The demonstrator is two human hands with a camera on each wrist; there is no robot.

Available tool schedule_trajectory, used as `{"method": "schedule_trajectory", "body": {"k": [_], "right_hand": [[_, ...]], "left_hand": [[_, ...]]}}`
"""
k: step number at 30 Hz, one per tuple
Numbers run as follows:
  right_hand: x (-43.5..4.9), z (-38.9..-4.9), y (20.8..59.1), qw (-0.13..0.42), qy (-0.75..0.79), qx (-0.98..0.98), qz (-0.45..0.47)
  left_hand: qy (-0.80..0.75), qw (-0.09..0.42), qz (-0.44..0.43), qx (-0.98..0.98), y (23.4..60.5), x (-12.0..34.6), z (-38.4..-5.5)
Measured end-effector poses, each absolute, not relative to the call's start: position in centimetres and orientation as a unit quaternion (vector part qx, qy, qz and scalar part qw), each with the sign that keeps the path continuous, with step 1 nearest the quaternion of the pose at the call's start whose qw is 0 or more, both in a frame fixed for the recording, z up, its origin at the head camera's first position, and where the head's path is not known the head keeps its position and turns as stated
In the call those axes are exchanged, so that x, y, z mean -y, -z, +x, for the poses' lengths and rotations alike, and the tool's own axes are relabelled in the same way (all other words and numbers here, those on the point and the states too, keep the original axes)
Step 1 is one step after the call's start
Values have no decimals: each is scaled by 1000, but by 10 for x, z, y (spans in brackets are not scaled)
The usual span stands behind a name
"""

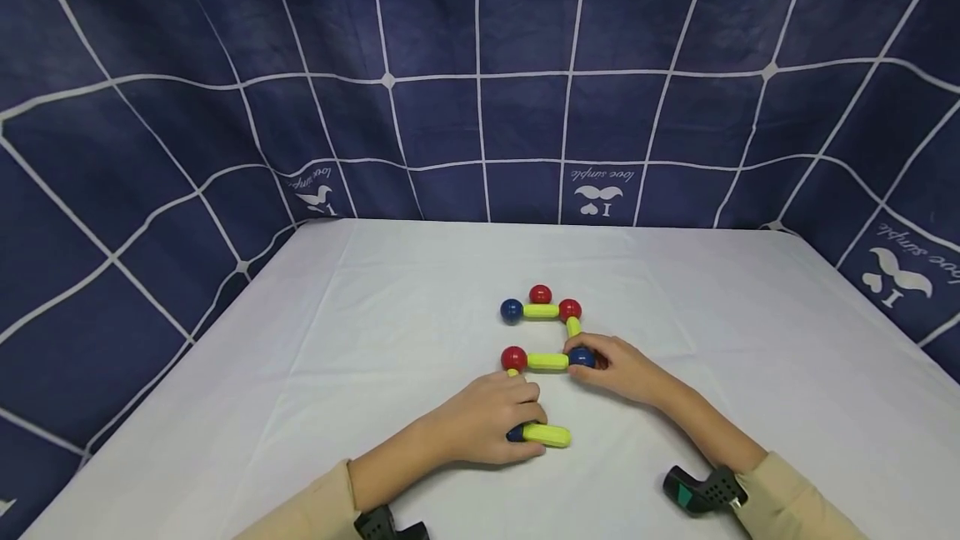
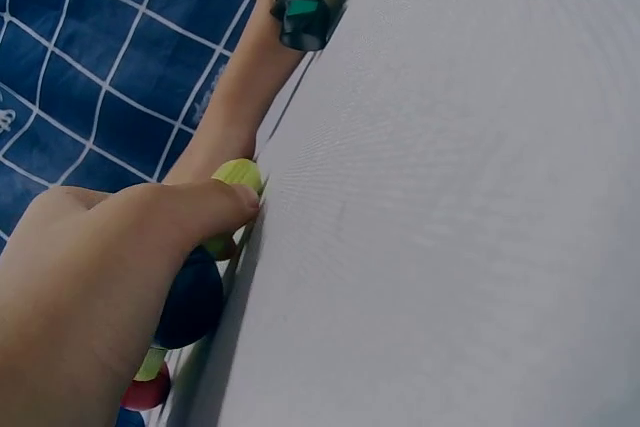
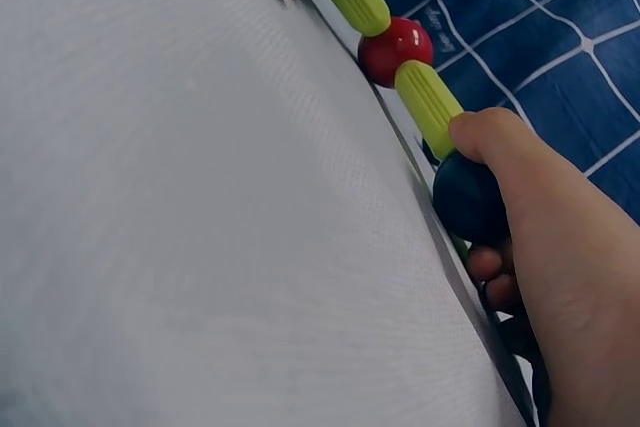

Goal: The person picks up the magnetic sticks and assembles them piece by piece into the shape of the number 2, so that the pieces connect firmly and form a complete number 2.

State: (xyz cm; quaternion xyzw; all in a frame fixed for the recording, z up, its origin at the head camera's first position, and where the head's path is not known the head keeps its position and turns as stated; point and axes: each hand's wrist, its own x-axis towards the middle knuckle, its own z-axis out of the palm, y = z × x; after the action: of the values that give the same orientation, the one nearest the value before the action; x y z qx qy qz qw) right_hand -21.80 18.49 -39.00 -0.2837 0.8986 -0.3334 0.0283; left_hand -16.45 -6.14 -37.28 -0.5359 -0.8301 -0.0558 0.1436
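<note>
Yellow-green magnetic rods and balls form a bent chain on the white table. At its near end, my left hand (image 1: 491,419) grips a blue ball (image 1: 515,433), its thumb and fingers also against the rod (image 1: 551,437) that points right. A rod partly hidden by that hand leads up to a red ball (image 1: 513,358). From there another rod (image 1: 547,362) runs right to a second blue ball (image 1: 581,357), pinched by my right hand (image 1: 626,367). In the right wrist view, the thumb lies where this rod (image 3: 430,112) meets the blue ball (image 3: 470,197).
Beyond the right hand, a short rod (image 1: 573,327) reaches a red ball (image 1: 570,310). A further rod (image 1: 541,311) joins it to a blue ball (image 1: 512,311), with another red ball (image 1: 540,294) just behind. Dark blue checked cloth (image 1: 525,115) surrounds the white tabletop (image 1: 390,298).
</note>
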Motion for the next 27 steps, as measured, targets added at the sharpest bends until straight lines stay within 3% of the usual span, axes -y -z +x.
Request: {"method": "schedule_trajectory", "body": {"k": [17, 27], "right_hand": [[-187, -223, 368, 6, 366, -895, -254], [-190, -256, 377, -85, 431, -884, -161]], "left_hand": [[88, 161, -527, 830, 379, 56, -164], [93, 169, -526, 828, 380, 55, -165]]}}
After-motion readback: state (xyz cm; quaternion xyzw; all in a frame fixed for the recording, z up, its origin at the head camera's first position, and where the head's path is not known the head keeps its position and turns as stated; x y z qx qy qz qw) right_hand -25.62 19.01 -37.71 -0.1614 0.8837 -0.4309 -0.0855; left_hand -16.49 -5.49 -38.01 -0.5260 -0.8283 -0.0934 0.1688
